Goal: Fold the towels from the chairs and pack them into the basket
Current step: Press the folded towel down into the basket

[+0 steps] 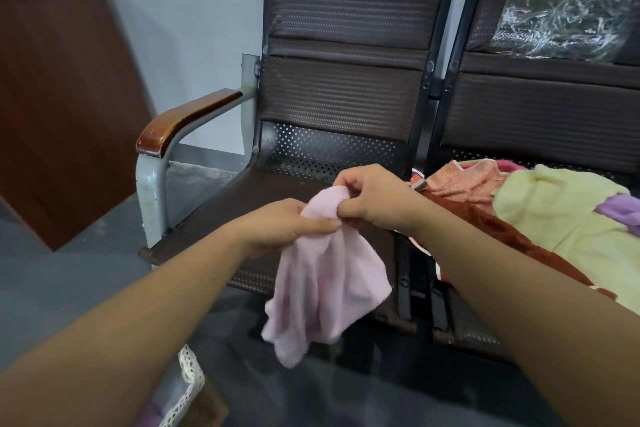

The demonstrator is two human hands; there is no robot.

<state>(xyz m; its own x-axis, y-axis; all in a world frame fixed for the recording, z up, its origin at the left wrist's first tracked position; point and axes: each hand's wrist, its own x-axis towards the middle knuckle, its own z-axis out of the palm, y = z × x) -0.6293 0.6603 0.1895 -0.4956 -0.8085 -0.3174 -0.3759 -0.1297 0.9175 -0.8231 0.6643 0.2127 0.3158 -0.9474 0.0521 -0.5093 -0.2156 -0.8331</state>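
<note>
A pale pink towel (322, 288) hangs bunched in front of the left chair seat (221, 218). My left hand (287, 225) pinches its upper edge from the left, and my right hand (370, 194) grips the same edge from the right, close together. On the right chair seat lies a heap of towels: a yellow one (554, 218), a rust-brown one (491, 225), an orange patterned one (464, 180) and a purple one (623, 208). A lace-trimmed basket rim (188, 381) shows at the bottom left, mostly hidden under my left forearm.
The two dark woven chairs are joined side by side, with a wooden armrest (183, 121) on the left. A brown wooden board (59, 97) leans against the wall at left. Crumpled clear plastic (561, 14) covers the right chair's backrest. Grey floor lies below.
</note>
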